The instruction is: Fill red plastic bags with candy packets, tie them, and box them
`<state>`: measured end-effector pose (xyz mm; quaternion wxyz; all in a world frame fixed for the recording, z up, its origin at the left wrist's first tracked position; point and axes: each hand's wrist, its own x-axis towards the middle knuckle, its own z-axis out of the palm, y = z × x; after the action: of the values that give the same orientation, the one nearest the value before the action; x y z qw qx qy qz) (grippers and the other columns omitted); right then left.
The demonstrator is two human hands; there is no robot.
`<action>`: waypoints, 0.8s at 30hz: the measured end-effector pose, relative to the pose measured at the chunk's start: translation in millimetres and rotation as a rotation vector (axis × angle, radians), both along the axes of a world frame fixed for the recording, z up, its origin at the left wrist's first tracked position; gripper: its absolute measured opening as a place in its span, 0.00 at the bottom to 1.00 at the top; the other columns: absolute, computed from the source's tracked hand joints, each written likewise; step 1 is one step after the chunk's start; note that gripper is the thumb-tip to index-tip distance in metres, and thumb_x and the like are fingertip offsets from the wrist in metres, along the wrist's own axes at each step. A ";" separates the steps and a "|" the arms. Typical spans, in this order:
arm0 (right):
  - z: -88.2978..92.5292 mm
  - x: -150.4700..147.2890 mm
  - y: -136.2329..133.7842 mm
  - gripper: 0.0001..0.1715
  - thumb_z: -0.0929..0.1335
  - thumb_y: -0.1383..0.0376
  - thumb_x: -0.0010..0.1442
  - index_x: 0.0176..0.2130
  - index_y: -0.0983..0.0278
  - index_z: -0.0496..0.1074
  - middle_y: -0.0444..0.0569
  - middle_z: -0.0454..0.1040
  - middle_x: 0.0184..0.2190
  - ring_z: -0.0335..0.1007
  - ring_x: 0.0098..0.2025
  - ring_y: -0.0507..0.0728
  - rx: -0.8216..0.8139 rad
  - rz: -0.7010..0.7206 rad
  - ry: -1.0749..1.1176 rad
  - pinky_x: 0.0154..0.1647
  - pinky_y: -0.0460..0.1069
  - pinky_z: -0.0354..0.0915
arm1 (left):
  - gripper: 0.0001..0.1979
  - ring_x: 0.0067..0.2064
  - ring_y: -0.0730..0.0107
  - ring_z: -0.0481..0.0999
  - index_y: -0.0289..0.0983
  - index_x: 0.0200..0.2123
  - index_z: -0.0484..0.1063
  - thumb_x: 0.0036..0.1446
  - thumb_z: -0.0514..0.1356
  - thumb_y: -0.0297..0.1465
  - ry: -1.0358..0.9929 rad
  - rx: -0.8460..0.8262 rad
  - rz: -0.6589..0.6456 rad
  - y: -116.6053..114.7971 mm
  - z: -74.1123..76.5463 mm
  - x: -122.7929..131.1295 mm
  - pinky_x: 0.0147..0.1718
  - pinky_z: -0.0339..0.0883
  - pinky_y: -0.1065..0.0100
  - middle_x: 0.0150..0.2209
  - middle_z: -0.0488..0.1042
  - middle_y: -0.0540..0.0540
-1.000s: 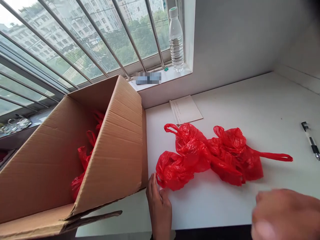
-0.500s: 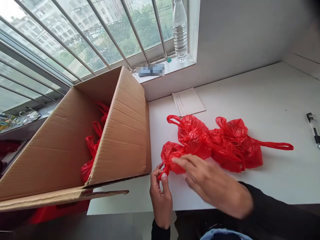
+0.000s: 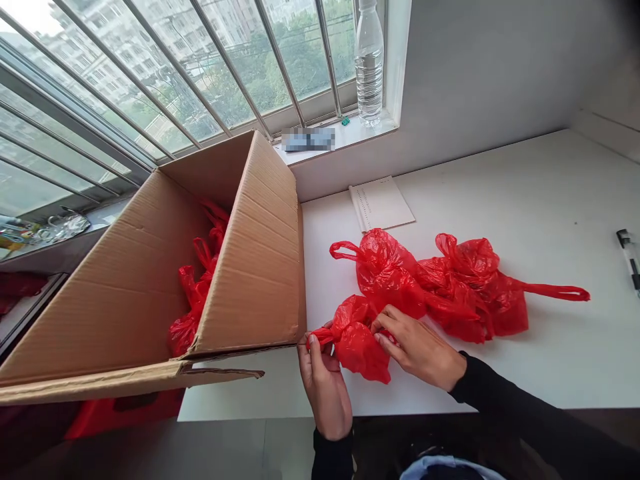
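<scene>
A crumpled red plastic bag [image 3: 361,350] lies near the table's front edge, between my two hands. My left hand [image 3: 324,383] pinches its gathered end on the left, thumb on top. At the bag's right side, my right hand [image 3: 417,345] has its fingertips pressed together on the red plastic; its lower fingers are partly hidden. Just behind is another red bag [image 3: 387,270] with a loop handle sticking out left. More bunched red bags [image 3: 470,287] lie to the right, one with a long handle stretched rightward.
An open cardboard box [image 3: 255,267] with red bags [image 3: 197,300] inside stands left of my hands. A white booklet [image 3: 384,203] lies behind the bags, a pen [image 3: 629,260] far right. On the windowsill stands a water bottle [image 3: 370,73] beside a blurred item [image 3: 309,139].
My right hand, blurred earlier above the bag, now grips its right side. The front bag has turned and spread toward me, its gathered end now pointing left. The view has shifted slightly.
</scene>
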<state>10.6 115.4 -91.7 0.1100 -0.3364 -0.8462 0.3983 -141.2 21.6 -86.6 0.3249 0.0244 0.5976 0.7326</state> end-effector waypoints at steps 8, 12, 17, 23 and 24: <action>-12.7 16.6 -11.4 0.09 0.61 0.60 0.72 0.49 0.59 0.66 0.49 0.76 0.44 0.75 0.44 0.60 -0.110 0.024 0.001 0.41 0.56 0.69 | 0.17 0.47 0.58 0.81 0.38 0.44 0.76 0.63 0.63 0.46 -0.067 -0.063 0.072 9.5 -3.7 6.4 0.42 0.75 0.60 0.47 0.80 0.40; -9.2 23.2 -14.4 0.12 0.58 0.58 0.75 0.44 0.59 0.67 0.47 0.74 0.40 0.73 0.41 0.59 -0.117 0.014 0.012 0.41 0.55 0.65 | 0.18 0.42 0.61 0.80 0.38 0.40 0.75 0.61 0.64 0.47 -0.044 -0.085 0.084 13.5 -4.1 3.2 0.40 0.73 0.62 0.42 0.80 0.43; -2.2 33.2 -19.7 0.17 0.54 0.55 0.76 0.41 0.57 0.64 0.43 0.73 0.32 0.70 0.33 0.56 -0.177 -0.032 0.056 0.36 0.53 0.61 | 0.17 0.36 0.68 0.78 0.39 0.37 0.71 0.57 0.68 0.47 -0.015 -0.084 0.051 17.1 -8.2 -5.3 0.38 0.71 0.65 0.35 0.77 0.49; -1.5 55.7 -27.6 0.19 0.54 0.53 0.76 0.37 0.56 0.63 0.41 0.69 0.29 0.67 0.29 0.55 -0.227 -0.047 0.025 0.32 0.52 0.57 | 0.16 0.33 0.71 0.75 0.40 0.36 0.67 0.60 0.66 0.45 0.053 -0.059 -0.007 25.5 -17.4 -11.3 0.39 0.69 0.66 0.30 0.75 0.52; -1.2 59.8 -26.7 0.19 0.55 0.52 0.76 0.37 0.56 0.64 0.41 0.69 0.29 0.67 0.30 0.56 -0.249 -0.057 0.021 0.33 0.52 0.58 | 0.16 0.33 0.71 0.75 0.40 0.36 0.67 0.60 0.66 0.45 0.065 -0.055 -0.022 26.7 -16.7 -10.6 0.40 0.69 0.66 0.30 0.74 0.52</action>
<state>70.4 88.7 -92.9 0.0875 -0.3674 -0.7792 0.5003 -151.9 48.3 -103.2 0.3137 0.0458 0.6274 0.7113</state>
